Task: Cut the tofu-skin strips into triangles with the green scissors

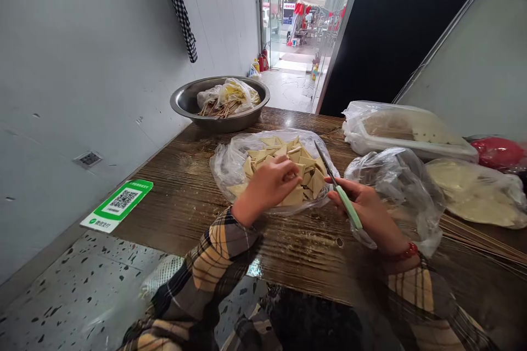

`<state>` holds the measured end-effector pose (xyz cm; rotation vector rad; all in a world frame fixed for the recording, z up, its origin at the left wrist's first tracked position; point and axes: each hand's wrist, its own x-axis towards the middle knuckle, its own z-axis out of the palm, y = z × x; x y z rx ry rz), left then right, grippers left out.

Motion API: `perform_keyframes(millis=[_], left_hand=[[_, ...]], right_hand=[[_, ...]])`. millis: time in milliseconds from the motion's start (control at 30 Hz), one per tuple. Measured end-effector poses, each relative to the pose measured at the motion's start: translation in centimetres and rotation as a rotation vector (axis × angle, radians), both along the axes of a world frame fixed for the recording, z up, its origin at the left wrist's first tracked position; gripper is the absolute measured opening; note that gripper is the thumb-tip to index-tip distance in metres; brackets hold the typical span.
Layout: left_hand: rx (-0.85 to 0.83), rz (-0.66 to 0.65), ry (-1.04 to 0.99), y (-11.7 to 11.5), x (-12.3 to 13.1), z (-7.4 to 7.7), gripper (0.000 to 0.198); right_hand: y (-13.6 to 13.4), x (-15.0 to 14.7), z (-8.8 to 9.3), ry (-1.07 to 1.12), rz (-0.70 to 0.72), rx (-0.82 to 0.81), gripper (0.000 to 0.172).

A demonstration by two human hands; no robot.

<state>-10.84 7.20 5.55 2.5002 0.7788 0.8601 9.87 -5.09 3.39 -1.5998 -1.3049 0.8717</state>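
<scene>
We take the pile of pale cut pieces point(315, 182) as our landmark; it sits in an opened plastic bag point(227, 162) on the bench point(177, 197). Our left hand point(267, 186) is the nearer, directly over the pile's near side with its fingers curled in; we cannot tell whether it pinches a piece. Our right hand point(366, 208) is apart from it, just right of the pile, clamped on the handle of a green-handled cutting tool point(348, 207). That tool's long axis slants away from us and leftward, its dark tip at the pile's right edge. A metal basin point(185, 101) stands beyond the pile, to its left; a crumpled clear bag point(397, 175) lies to its right.
</scene>
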Motion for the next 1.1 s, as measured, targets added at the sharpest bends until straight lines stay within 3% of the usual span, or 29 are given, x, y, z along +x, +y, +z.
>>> perform_keyframes(millis=[100,233,467,633,800,900,1033,1100], left_hand=[[0.042,-0.083,0.291,-0.3,-0.5,0.6,0.016],[0.068,-0.083,0.526,-0.4,-1.0,1.3,0.018],[0.123,-0.039,0.579,0.0,-1.5,0.8,0.003],[-0.046,-0.173,0.343,0.2,-1.6,1.1,0.007],[-0.333,-0.034,-0.013,0.7,-1.3,0.7,0.006],[-0.578,0.021,-0.3,1.2,-1.0,0.0,0.017],[-1.006,-0.009,-0.648,1.4,-0.5,-0.4,0.033],[-1.128,-0.022,-0.763,1.3,-0.4,-0.3,0.037]], right_hand=[[0.0,0.0,0.1,-0.021,-0.002,0.01,0.062],[0.1,0.1,0.1,-0.035,-0.009,0.016,0.061],[0.2,0.0,0.1,-0.036,0.0,-0.005,0.062],[0.2,0.0,-0.1,-0.002,-0.003,-0.015,0.064],[-0.1,-0.3,0.5,0.038,-0.027,-0.002,0.063],[-0.4,-0.5,1.2,0.037,-0.001,-0.009,0.058],[-0.5,-0.8,1.6,-0.059,0.113,0.006,0.052],[-0.5,-0.8,1.6,-0.09,0.18,-0.003,0.053]])
